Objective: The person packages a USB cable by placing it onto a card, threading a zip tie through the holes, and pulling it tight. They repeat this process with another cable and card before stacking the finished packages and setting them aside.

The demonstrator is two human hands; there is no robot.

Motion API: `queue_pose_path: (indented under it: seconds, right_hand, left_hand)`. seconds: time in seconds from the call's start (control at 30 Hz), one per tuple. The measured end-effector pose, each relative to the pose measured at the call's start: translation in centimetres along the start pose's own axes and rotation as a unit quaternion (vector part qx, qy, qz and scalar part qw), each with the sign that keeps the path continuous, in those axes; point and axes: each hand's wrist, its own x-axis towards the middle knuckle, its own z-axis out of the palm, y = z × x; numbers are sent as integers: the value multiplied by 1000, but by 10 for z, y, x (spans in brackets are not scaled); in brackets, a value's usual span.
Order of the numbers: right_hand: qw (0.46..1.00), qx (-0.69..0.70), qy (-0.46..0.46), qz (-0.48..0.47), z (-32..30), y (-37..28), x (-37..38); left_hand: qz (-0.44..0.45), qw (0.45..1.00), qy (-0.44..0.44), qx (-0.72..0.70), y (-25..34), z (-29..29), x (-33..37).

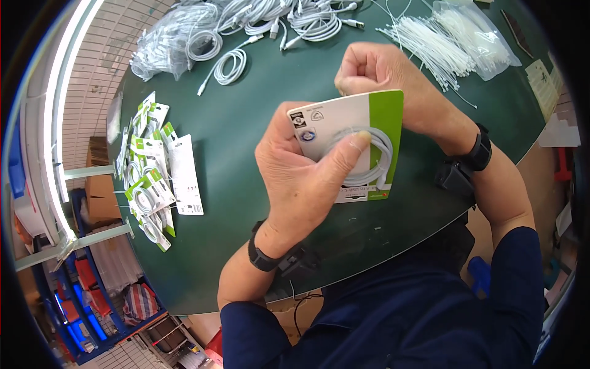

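My left hand grips a white and green packaging card, upside down. Its thumb presses a coiled white cable against the card's face; the fingers behind the card are hidden. Just beyond the card's far edge, my right hand is closed with its fingers curled in. What it pinches, if anything, is too small or hidden to make out.
Cards with coiled cables lie piled at the table's left. Loose white cables and a plastic bag of cables lie at the far side. White cable ties and a clear bag sit far right on the green table.
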Motion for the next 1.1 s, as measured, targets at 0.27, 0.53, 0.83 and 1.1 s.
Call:
queue_pose_path:
  seconds: [0.27, 0.53, 0.83, 1.1]
  right_hand:
    - [982, 173, 69, -18, -15, 6, 3]
    - [1000, -12, 6, 11, 9, -4, -8]
    - [997, -10, -15, 71, 13, -10, -5]
    - [919, -310, 168, -175, 28, -4, -13]
  left_hand:
    - [-50, 988, 34, -143, -9, -3, 20]
    - [-66, 983, 115, -130, -26, -26, 29]
    - [-19, 994, 79, -76, -24, -23, 29]
    - [10, 995, 100, 1, -22, -15, 27]
